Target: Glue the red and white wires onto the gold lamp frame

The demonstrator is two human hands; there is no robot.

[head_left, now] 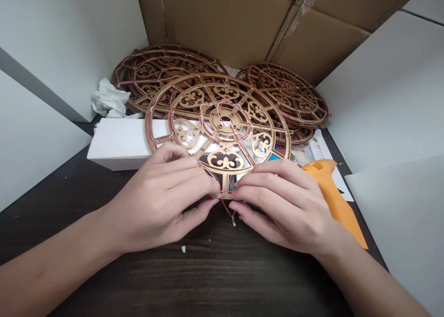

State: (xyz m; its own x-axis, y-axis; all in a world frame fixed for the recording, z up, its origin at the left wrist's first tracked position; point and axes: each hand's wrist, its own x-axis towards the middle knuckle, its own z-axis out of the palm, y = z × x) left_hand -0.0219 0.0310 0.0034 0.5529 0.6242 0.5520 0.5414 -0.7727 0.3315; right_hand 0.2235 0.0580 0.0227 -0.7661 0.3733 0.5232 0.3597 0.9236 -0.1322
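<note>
A round gold openwork frame [226,159] with scroll ornaments leans on a white box [120,139], its near rim toward me. Red and white wires [227,118] loop round its hub and run along its rings. My left hand [173,192] is closed on the near rim, thumb below and fingers above. On the same rim, a little to the right, my right hand [284,201] pinches with thumb and fingers. Between the two hands a red wire loop [225,208] hangs below the rim, with a small pale tip [233,222] at its end.
Behind lie stacks of similar wired frames at left [138,72] and right [312,100]. An orange hot glue gun [338,201] rests by my right hand. Crumpled white tissue [110,97] sits at back left. White panels [388,95] and a cardboard sheet [222,21] enclose the dark table [208,280].
</note>
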